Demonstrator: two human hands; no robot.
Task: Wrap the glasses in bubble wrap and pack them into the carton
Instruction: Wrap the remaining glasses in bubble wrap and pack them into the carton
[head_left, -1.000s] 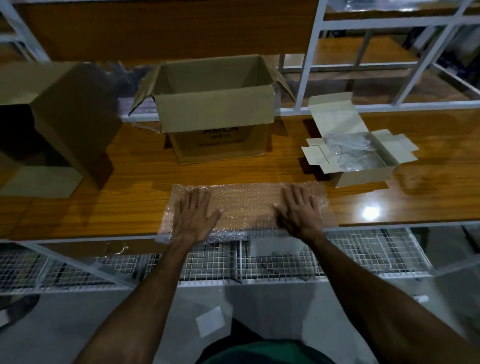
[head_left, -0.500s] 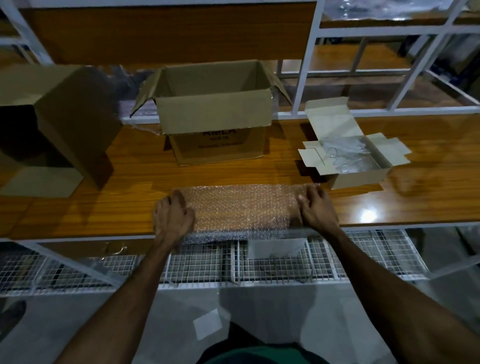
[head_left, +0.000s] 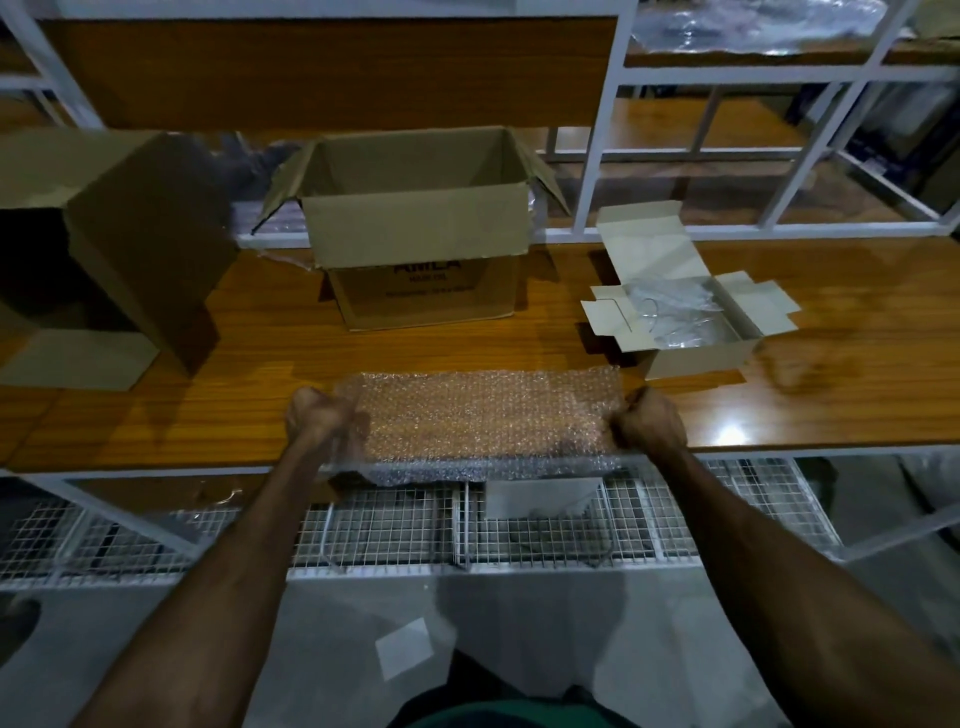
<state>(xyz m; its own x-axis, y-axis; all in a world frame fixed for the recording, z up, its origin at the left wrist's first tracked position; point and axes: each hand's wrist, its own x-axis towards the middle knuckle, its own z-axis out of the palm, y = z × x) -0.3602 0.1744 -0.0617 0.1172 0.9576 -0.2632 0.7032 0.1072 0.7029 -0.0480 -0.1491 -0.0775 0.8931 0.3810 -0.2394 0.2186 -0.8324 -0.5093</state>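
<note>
Laying out the wrap. A sheet of bubble wrap (head_left: 488, 421) lies across the front edge of the counter (head_left: 260, 364), its near margin hanging over the edge. The left hand (head_left: 319, 418) and right hand (head_left: 649, 421) each hold one short end, the fingers (head_left: 636, 402) curled tight and pinching the film. The glasses (head_left: 675, 314) rest in a small open white box (head_left: 696, 358) toward the counter's right side, apart from the sheet; the open carton (head_left: 415, 234) stands near the back edge, behind the sheet. To do this step well, both ends should be drawn with even tension so the sheet lies flat and square to the edge, leaving the middle free to receive a glass.
</note>
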